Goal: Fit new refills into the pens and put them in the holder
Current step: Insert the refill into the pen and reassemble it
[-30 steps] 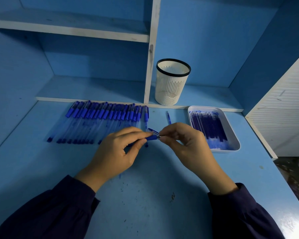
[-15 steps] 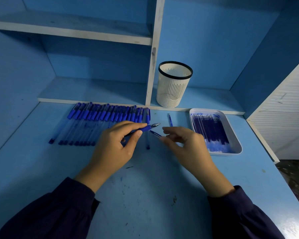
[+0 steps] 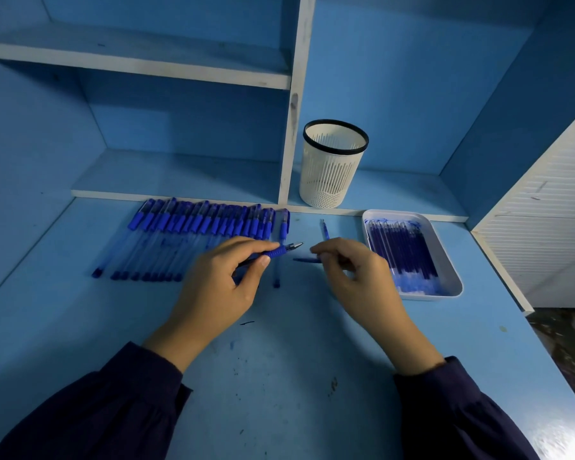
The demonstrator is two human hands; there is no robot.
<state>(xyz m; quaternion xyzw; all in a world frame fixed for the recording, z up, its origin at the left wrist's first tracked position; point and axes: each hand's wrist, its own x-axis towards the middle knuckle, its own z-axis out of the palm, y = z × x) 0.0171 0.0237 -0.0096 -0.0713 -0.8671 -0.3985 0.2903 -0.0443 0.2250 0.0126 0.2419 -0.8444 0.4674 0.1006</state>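
1. Left hand (image 3: 219,287), mid-frame: grip clamped on a pen (image 3: 276,252), its bare tip pointing right.
2. Right hand (image 3: 356,277) pinches a thin blue piece (image 3: 304,259) just beside that tip. I cannot tell whether it is a cap or a refill.
3. Likely step: assembling one pen. Next, line the piece up with the pen and push straight.
4. Holder (image 3: 334,164), upper centre, shows no pens. Refills (image 3: 402,250) lie in the tray (image 3: 425,294) at right.

Left sleeve (image 3: 107,413) long, dark navy, gathered at the cuff; right sleeve (image 3: 472,416) the same.
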